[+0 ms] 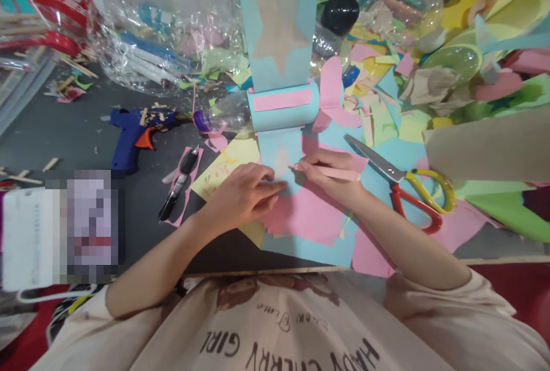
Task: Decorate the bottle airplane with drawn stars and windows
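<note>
My right hand [329, 170] is closed around a pale pencil [339, 174], its tip on the lower end of a light blue paper strip [270, 144] near a small tan shape [282, 159]. Beside it my left hand [249, 193] lies on the paper, index finger stretched out and pressing down, holding nothing. The strip runs up under a plastic bottle [230, 113] with a purple cap, wrapped in a blue paper band [283, 108] with a pink label. Above that, a large tan star [281, 15] shows on blue paper. Pink sheets [311, 216] lie beneath both hands.
Scissors [397, 176] with red and yellow handles lie at right. To the left are a blue glue gun [133, 130] and a black pen [179, 182]. Clear plastic bottles [167, 21] and paper scraps [382, 124] crowd the back. A white box-like object [26, 239] sits at far left.
</note>
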`<state>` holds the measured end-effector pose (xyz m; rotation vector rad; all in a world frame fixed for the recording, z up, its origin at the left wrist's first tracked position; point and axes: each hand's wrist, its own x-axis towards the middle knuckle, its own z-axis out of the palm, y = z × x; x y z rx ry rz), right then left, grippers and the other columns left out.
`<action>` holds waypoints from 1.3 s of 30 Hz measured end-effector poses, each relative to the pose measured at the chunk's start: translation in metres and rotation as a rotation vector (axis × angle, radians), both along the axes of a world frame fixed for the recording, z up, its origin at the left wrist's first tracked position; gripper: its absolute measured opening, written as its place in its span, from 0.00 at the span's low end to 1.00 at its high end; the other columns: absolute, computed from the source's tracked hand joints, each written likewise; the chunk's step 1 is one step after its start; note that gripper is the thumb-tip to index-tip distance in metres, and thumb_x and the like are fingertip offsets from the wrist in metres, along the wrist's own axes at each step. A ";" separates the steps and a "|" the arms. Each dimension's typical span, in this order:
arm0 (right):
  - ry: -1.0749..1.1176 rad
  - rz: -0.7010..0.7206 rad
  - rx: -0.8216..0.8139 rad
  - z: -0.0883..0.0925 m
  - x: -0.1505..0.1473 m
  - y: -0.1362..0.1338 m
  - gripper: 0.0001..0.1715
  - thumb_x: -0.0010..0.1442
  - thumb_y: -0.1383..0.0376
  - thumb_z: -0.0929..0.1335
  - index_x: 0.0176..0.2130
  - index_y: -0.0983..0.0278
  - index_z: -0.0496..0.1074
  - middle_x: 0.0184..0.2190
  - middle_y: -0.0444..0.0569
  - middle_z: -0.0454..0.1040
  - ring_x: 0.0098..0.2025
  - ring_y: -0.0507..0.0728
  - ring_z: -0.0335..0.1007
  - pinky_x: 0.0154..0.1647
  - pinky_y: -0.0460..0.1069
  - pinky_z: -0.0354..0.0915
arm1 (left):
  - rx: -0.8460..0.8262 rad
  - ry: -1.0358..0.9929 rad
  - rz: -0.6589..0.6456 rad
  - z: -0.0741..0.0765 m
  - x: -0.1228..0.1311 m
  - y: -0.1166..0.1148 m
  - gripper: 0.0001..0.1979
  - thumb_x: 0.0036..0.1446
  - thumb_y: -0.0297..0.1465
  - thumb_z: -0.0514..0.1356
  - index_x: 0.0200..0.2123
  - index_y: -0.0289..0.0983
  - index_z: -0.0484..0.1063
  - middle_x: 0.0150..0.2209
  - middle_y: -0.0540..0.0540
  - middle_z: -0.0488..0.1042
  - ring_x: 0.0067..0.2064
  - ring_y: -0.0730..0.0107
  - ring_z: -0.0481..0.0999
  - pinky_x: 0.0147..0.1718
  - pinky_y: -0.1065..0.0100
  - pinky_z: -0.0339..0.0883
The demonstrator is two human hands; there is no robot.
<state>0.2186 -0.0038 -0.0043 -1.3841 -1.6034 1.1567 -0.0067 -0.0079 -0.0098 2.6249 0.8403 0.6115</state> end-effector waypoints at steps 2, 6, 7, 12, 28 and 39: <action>-0.009 -0.068 0.043 -0.001 0.001 0.001 0.15 0.57 0.62 0.69 0.21 0.62 0.70 0.19 0.42 0.72 0.23 0.51 0.66 0.25 0.46 0.61 | 0.000 0.005 0.000 0.000 0.000 0.000 0.12 0.67 0.30 0.52 0.46 0.39 0.75 0.38 0.44 0.72 0.38 0.65 0.72 0.40 0.63 0.69; -0.017 -0.116 0.059 -0.003 0.003 0.004 0.15 0.57 0.62 0.69 0.20 0.61 0.68 0.18 0.41 0.70 0.22 0.50 0.64 0.25 0.47 0.60 | 0.008 0.001 0.001 -0.001 -0.001 0.000 0.12 0.67 0.30 0.52 0.46 0.39 0.75 0.38 0.44 0.72 0.39 0.65 0.72 0.40 0.63 0.69; -0.011 -0.115 0.057 -0.003 0.003 0.004 0.15 0.57 0.62 0.69 0.20 0.61 0.68 0.18 0.41 0.70 0.22 0.50 0.64 0.25 0.47 0.60 | 0.009 0.003 0.001 -0.001 -0.001 0.000 0.12 0.67 0.30 0.52 0.46 0.39 0.75 0.38 0.44 0.72 0.39 0.65 0.72 0.40 0.63 0.69; 0.056 -0.119 -0.015 -0.002 0.003 0.006 0.13 0.55 0.63 0.69 0.21 0.61 0.68 0.18 0.41 0.71 0.22 0.50 0.66 0.25 0.47 0.61 | 0.003 0.006 -0.001 0.000 -0.001 -0.001 0.11 0.66 0.29 0.53 0.46 0.39 0.74 0.39 0.44 0.72 0.39 0.65 0.72 0.41 0.63 0.69; 0.292 -0.111 -0.141 0.005 0.002 0.011 0.17 0.52 0.53 0.74 0.25 0.61 0.70 0.18 0.41 0.73 0.19 0.49 0.68 0.20 0.46 0.66 | 0.063 0.028 -0.058 0.008 -0.002 0.002 0.15 0.68 0.35 0.52 0.38 0.35 0.77 0.39 0.43 0.78 0.40 0.65 0.75 0.42 0.63 0.70; 0.303 -0.110 -0.142 0.006 0.001 0.010 0.21 0.52 0.49 0.74 0.24 0.61 0.70 0.18 0.42 0.74 0.19 0.51 0.69 0.21 0.47 0.67 | 0.044 -0.022 -0.083 0.010 -0.001 0.006 0.14 0.69 0.33 0.52 0.38 0.37 0.76 0.40 0.47 0.82 0.42 0.68 0.79 0.46 0.64 0.70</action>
